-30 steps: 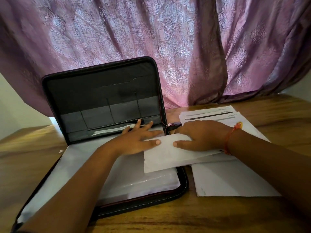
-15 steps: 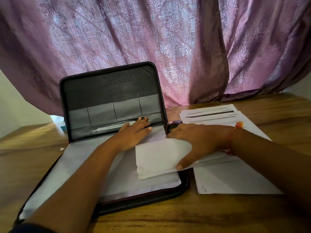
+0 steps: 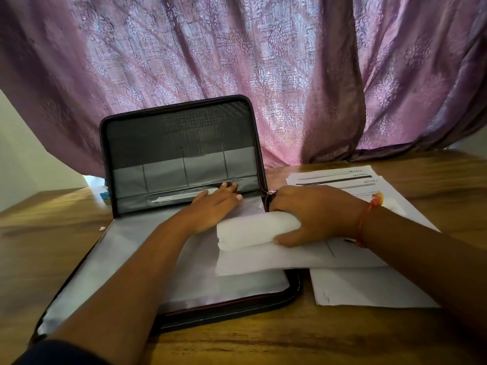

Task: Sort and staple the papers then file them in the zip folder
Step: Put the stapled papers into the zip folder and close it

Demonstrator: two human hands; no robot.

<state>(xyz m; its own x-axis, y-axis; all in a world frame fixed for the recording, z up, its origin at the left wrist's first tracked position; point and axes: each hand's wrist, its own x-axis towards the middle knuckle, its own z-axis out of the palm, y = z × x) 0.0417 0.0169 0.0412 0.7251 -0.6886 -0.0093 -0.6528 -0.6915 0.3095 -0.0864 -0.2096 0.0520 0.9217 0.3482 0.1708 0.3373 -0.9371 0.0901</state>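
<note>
Landmark: the zip folder [image 3: 168,262], lying open on the wooden table [image 3: 263,343] with its black zipped rim nearest the camera and its lid standing upright at the far side. Just right of the folder's near right corner, a white sheet [image 3: 369,288] lies flat on the table, its near edge free. Above it, a bundle of papers [image 3: 263,256] bridges the folder's right rim, the left part resting on the folder's pale inner pocket, the right part over the sheets beside the folder. The bundle's top leaf is curled over into a loose roll [image 3: 253,230]. The right hand [image 3: 313,214] holds that roll: thumb hooked under its near side, fingers curled over the far side, so the hand grips the paper; an orange thread band [image 3: 369,214] sits on the wrist. The left hand [image 3: 210,209] lies inside the folder, left of the roll, palm down with fingers straight and slightly spread, fingertips reaching the seam where the lid rises; it grips nothing. A zip pull [image 3: 271,192] hangs at the lid's lower right corner, just beside the right hand's knuckles. Right of the lid, printed pages [image 3: 334,176] with dark heading bars lie fanned on the table. Behind the folder hangs a purple patterned curtain [image 3: 263,75].
</note>
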